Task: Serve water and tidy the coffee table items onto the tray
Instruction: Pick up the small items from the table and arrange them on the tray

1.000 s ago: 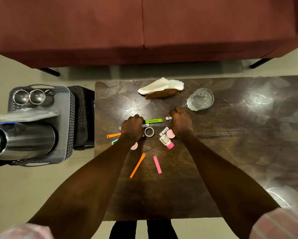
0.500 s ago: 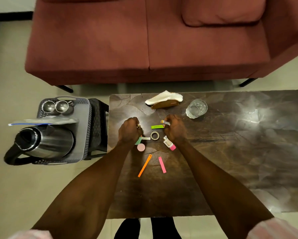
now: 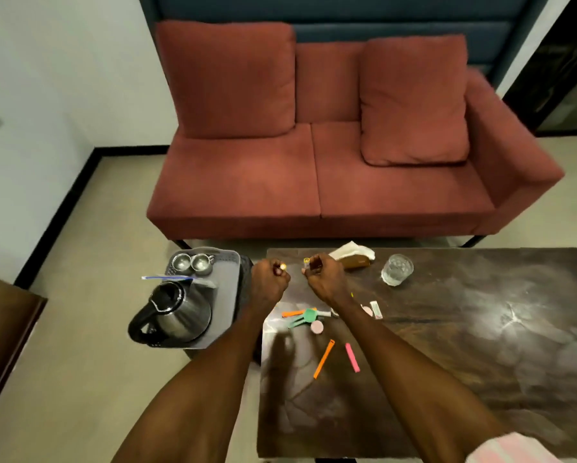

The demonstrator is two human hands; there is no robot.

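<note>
My left hand [image 3: 269, 278] is raised above the table's left end, fingers closed around a small item with a pale tip. My right hand [image 3: 321, 273] is lifted beside it, closed on a small tube-like item. Below them on the dark coffee table [image 3: 464, 362] lie an orange strip [image 3: 323, 359], a pink strip [image 3: 352, 357], a green piece [image 3: 305, 317], a pink disc [image 3: 317, 327] and a small white packet [image 3: 376, 309]. A glass of water [image 3: 396, 270] stands at the far side. The grey tray [image 3: 225, 292] sits left of the table with a steel kettle [image 3: 173, 314] and two steel cups [image 3: 192, 263].
A tissue holder with white napkins [image 3: 355, 255] sits at the table's far edge. A red sofa [image 3: 313, 168] with cushions stands beyond the table. A brown furniture edge [image 3: 3, 329] is at the far left. A clear zip bag [image 3: 176, 279] lies across the tray.
Both hands have lifted off the table with small items in them. The head camera has tilted up, so the sofa and wall fill the upper view.
</note>
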